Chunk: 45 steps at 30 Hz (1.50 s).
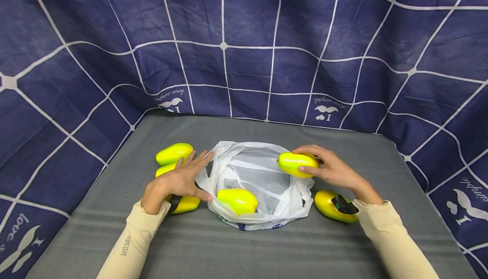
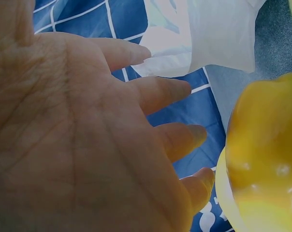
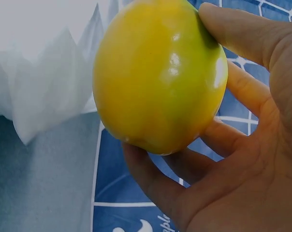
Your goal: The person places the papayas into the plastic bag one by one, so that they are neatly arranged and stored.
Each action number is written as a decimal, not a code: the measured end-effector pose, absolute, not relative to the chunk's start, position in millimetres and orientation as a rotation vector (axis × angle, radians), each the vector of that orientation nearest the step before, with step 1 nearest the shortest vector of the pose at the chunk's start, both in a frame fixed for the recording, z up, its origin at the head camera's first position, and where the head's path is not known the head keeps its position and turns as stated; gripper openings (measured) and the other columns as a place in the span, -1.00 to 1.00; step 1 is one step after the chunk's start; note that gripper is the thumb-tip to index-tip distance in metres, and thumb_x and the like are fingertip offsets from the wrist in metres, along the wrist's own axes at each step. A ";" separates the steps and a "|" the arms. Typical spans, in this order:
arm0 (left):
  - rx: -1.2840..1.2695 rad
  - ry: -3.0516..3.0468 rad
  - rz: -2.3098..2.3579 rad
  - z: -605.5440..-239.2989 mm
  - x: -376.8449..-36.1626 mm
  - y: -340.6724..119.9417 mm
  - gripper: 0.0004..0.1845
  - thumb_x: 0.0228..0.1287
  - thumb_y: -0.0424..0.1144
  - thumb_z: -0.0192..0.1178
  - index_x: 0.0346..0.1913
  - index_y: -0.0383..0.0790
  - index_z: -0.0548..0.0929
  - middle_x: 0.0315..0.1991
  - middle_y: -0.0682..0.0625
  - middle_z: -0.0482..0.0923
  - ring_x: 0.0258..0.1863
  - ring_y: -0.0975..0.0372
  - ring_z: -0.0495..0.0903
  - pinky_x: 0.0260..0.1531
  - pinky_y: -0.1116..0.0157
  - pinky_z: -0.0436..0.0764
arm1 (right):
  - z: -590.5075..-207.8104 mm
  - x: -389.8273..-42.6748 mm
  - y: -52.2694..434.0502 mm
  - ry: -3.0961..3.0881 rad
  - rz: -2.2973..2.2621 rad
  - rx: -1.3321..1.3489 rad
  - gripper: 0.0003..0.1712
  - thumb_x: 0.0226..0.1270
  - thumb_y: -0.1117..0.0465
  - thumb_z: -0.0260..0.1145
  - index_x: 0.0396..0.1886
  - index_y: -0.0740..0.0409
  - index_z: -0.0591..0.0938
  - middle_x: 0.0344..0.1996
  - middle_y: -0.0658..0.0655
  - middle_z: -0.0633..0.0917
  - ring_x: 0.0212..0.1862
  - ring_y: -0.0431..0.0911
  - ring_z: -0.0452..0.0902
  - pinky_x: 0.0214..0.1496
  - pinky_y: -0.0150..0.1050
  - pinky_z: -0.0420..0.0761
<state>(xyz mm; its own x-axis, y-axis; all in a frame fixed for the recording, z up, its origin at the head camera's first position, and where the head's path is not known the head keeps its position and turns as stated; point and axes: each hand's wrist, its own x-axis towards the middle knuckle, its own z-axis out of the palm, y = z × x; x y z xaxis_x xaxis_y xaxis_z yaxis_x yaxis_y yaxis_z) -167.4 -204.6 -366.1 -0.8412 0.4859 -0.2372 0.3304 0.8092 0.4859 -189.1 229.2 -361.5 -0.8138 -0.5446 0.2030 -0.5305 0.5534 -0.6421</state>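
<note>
A white plastic bag (image 1: 225,160) stands with its mouth spread wide, and one yellow-green papaya (image 1: 238,201) lies inside near the front. My right hand (image 1: 329,167) holds another papaya (image 1: 295,164) over the bag's right rim. In the right wrist view, thumb and fingers curl round that papaya (image 3: 160,77). At the bag's left side my left hand (image 1: 181,181) has its fingers spread, thumb right at the rim. The left wrist view shows its palm (image 2: 78,130) holding nothing, with a papaya (image 2: 267,159) close by.
Left of the bag are a far papaya (image 1: 174,154), a middle papaya (image 1: 164,169) and a near papaya (image 1: 187,205); my left hand partly covers the latter two. Another papaya (image 1: 328,205) lies to the right, below my right wrist. A blue grid-patterned cloth (image 1: 248,67) walls the grey surface (image 1: 236,253).
</note>
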 end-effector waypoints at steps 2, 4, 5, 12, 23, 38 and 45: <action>0.621 2.646 0.613 -365.9 -167.3 -204.4 0.36 -0.09 0.21 0.54 0.63 -0.09 -0.14 0.61 -0.32 -0.19 0.55 -0.35 -0.32 0.40 -0.41 -0.26 | -362.9 -188.3 226.7 2.735 -1.131 -0.946 -0.48 0.33 0.17 0.42 0.28 -0.05 0.58 0.17 0.00 0.64 0.12 -0.16 0.51 0.11 -0.40 0.51; 0.619 2.647 0.610 -365.6 -167.0 -204.1 0.36 -0.08 0.21 0.54 0.63 -0.09 -0.14 0.61 -0.32 -0.19 0.55 -0.35 -0.32 0.40 -0.41 -0.26 | -364.4 -187.5 224.4 2.717 -1.138 -0.939 -0.48 0.33 0.16 0.42 0.28 -0.08 0.57 0.18 -0.03 0.63 0.13 -0.15 0.51 0.12 -0.38 0.52; 0.618 2.646 0.608 -365.6 -166.8 -203.9 0.36 -0.08 0.21 0.54 0.63 -0.09 -0.14 0.61 -0.31 -0.19 0.55 -0.34 -0.32 0.41 -0.40 -0.25 | -364.9 -186.7 223.1 2.711 -1.141 -0.936 -0.48 0.33 0.15 0.42 0.28 -0.09 0.57 0.18 -0.04 0.63 0.13 -0.15 0.51 0.12 -0.36 0.52; 0.652 2.660 0.623 -366.0 -165.7 -203.7 0.33 -0.07 0.21 0.53 0.62 -0.14 -0.10 0.61 -0.33 -0.18 0.54 -0.37 -0.31 0.40 -0.42 -0.23 | -367.3 -182.5 214.9 2.692 -1.130 -0.945 -0.47 0.33 0.12 0.42 0.29 -0.15 0.57 0.23 -0.10 0.60 0.23 -0.13 0.47 0.21 -0.30 0.49; 0.655 2.663 0.625 -365.9 -165.4 -204.4 0.34 -0.08 0.21 0.54 0.62 -0.14 -0.09 0.61 -0.33 -0.17 0.54 -0.37 -0.31 0.40 -0.42 -0.24 | -372.0 -175.7 207.9 2.669 -1.129 -1.078 -0.47 0.32 0.16 0.43 0.29 -0.09 0.58 0.21 -0.10 0.61 0.21 -0.14 0.49 0.20 -0.31 0.50; 0.649 2.659 0.632 -364.2 -164.1 -203.2 0.33 -0.08 0.21 0.53 0.62 -0.13 -0.09 0.61 -0.33 -0.18 0.55 -0.36 -0.32 0.41 -0.41 -0.24 | -377.4 -162.5 200.4 2.651 -1.082 -1.053 -0.40 0.26 0.07 0.48 0.30 -0.14 0.55 0.20 -0.10 0.56 0.20 -0.15 0.47 0.21 -0.23 0.50; 0.654 2.655 0.637 -364.9 -164.5 -203.9 0.34 -0.08 0.20 0.54 0.63 -0.12 -0.11 0.61 -0.34 -0.18 0.54 -0.36 -0.33 0.40 -0.42 -0.25 | -379.8 -158.5 196.7 2.630 -1.072 -1.109 -0.43 0.26 0.05 0.48 0.27 -0.12 0.56 0.19 -0.14 0.57 0.20 -0.18 0.48 0.22 -0.27 0.48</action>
